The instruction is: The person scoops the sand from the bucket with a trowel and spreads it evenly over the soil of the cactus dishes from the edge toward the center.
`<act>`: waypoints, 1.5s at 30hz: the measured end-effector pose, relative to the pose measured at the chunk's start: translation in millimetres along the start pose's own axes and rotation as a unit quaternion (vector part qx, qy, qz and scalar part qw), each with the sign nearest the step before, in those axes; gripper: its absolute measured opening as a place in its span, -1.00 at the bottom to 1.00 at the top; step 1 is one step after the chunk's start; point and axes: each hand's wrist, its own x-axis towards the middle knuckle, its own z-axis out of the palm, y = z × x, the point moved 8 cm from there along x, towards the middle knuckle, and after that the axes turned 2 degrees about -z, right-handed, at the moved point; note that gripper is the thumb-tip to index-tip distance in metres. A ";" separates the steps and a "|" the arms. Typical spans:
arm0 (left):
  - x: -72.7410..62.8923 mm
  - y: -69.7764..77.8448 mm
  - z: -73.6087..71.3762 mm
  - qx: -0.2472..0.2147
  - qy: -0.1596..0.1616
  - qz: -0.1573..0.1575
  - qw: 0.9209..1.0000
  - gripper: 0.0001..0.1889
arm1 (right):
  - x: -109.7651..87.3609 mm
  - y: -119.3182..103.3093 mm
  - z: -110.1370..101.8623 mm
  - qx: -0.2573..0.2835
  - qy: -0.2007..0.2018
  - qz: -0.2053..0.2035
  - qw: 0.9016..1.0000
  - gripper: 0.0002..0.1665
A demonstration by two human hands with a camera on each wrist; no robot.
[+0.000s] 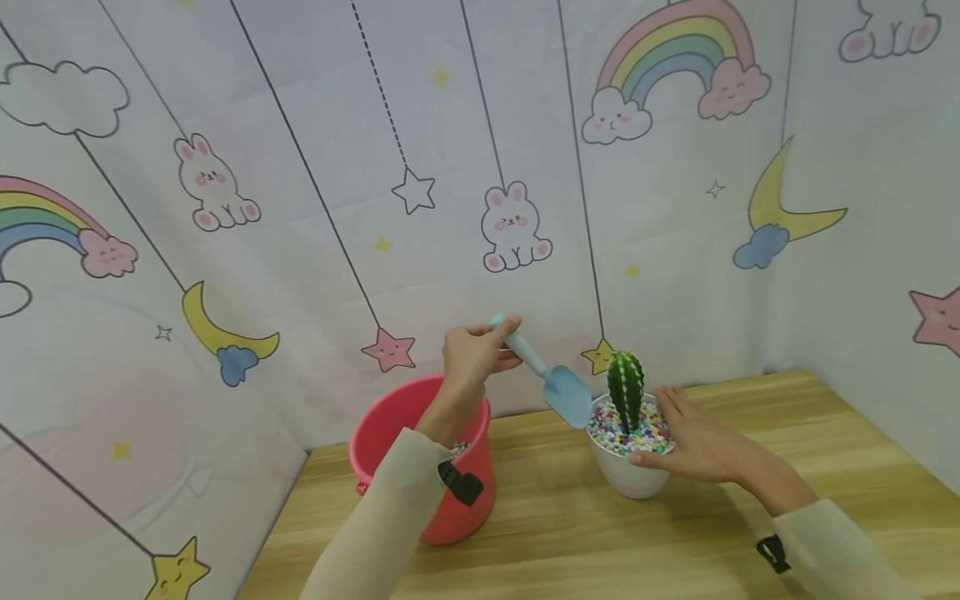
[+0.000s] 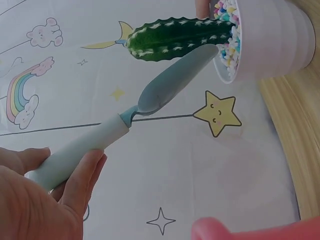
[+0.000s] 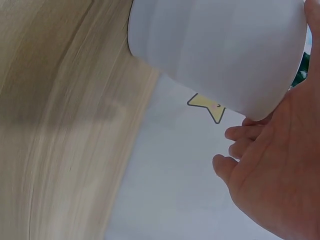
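By its pale handle, my left hand [image 1: 472,354] pinches a small blue trowel [image 1: 567,396] between thumb and fingers. The blade slants down to the left rim of a white pot [image 1: 633,477], and its tip overlaps that rim in the head view. A green cactus [image 1: 626,390] stands upright in the pot among multicoloured pebbles [image 1: 652,432]. My right hand [image 1: 701,442] rests against the pot's right side, thumb along the front rim and fingers stretched towards the back. In the right wrist view, the pot's white wall [image 3: 215,50] hides part of those fingers.
A pink bucket [image 1: 476,492] stands left of the pot, under my left forearm, with some pebbles [image 1: 459,448] visible inside. Both stand on a wood-grain table [image 1: 555,533]. A white cloth backdrop [image 1: 315,275] printed with rabbits, stars and rainbows rises behind and beside the table.
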 end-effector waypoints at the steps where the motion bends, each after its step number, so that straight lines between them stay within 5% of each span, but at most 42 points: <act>1: 0.5 2.4 -3.4 -0.002 0.002 0.002 1.000 -0.50 | -0.1 -0.4 0.0 -0.003 -0.001 0.001 1.000 0.48; 13: 0.9 32.8 -41.6 -0.022 0.008 0.037 0.999 -0.52 | -3.2 -4.1 -0.7 -0.045 0.001 0.003 0.999 0.45; 29: 8.3 50.0 -117.9 0.038 -0.008 0.068 0.997 -0.38 | -3.3 -1.2 2.6 -0.032 0.008 -0.004 0.999 0.44; 45: 26.7 20.4 -166.4 0.091 -0.034 0.021 0.995 -0.37 | -4.3 -1.1 3.4 -0.012 0.010 -0.002 1.000 0.44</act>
